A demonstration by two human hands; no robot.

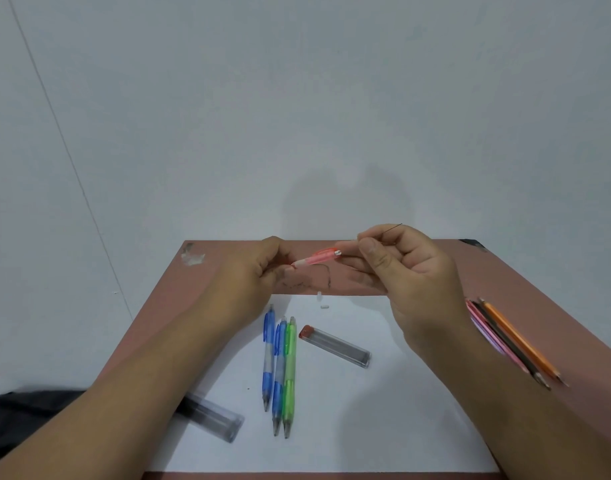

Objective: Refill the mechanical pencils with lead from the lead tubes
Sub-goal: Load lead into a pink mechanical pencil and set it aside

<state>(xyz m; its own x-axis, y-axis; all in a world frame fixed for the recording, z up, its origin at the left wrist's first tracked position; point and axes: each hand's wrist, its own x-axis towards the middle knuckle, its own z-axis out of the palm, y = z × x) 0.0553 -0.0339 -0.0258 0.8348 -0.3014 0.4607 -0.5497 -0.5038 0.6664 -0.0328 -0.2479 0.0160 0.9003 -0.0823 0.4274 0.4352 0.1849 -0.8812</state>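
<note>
Right hand (411, 271): grip narrow, thumb and forefinger pinching a single lead (390, 229), whose free end projects up and to the right past the knuckles. Left hand (259, 268): grip closed round the tip end of the pink pencil (319, 257), held above the far part of the surface (165, 306), its open rear end pointing at the right fingertips, just beside them.

Handling, judged: the lead is near weightless, stiff and brittle; it will likely snap under side load, so a pinch close to the entering end and a straight feed are advised. The pencil is light, smooth plastic; the present hold on the barrel looks adequate.

Below the hands, on white paper (383, 427), lie two blue pencils (269, 355), a green pencil (290, 368) and a red-capped tube (335, 345); a second tube (210, 419) lies partly under the left forearm. Two small white bits (322, 301), possibly erasers, lie near the paper's far edge.

Wooden pencils (511, 341) lie at the right edge, under the right forearm. Room between the hands is open; a wall stands just behind the surface.
</note>
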